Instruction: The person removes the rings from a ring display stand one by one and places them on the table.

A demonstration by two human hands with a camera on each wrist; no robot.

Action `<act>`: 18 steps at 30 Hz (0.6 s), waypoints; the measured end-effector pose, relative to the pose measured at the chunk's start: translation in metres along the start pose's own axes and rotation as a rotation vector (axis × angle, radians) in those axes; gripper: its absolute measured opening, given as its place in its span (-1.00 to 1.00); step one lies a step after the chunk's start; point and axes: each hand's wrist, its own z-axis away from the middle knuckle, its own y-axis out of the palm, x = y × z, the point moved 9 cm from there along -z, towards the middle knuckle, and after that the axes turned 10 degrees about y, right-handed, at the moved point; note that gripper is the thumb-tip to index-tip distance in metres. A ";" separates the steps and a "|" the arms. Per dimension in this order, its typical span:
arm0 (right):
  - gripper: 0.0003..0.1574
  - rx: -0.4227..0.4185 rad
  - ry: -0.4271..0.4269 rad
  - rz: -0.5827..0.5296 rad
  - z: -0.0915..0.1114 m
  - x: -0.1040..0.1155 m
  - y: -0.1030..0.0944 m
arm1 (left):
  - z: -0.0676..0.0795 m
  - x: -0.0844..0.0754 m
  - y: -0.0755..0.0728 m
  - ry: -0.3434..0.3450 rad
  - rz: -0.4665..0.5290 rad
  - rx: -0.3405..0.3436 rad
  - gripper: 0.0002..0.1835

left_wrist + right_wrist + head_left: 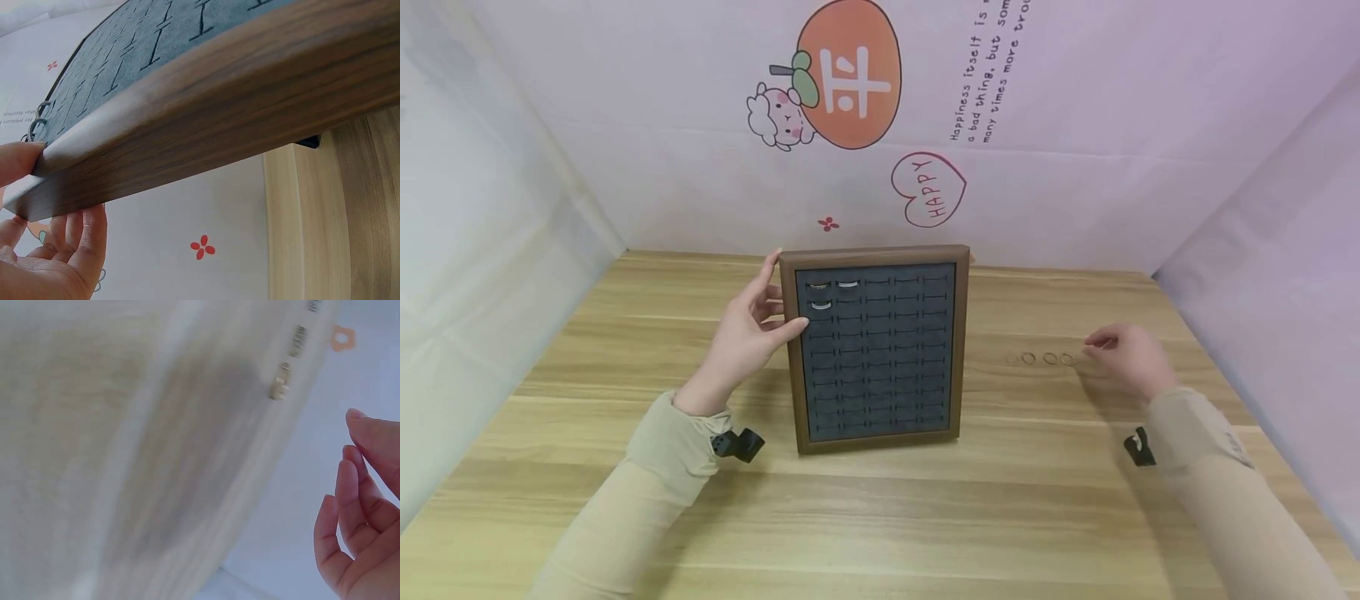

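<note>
I see the left hand (pixel 741 337) clamp the tray (pixel 880 257) mid-frame; at right, the right hand (pixel 1131 358), fingertips apart, seems after rings (pixel 1050 363), which wants a neat pinch.

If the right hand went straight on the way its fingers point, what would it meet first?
Probably the nearest ring on the table, just ahead of the right hand in the head view; the hand's height is unclear, so it might pass over the ring instead.
</note>
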 end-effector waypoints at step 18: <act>-0.67 -0.181 -0.034 -0.037 0.011 0.019 -0.037 | 0.002 -0.002 -0.001 -0.007 -0.011 0.004 0.00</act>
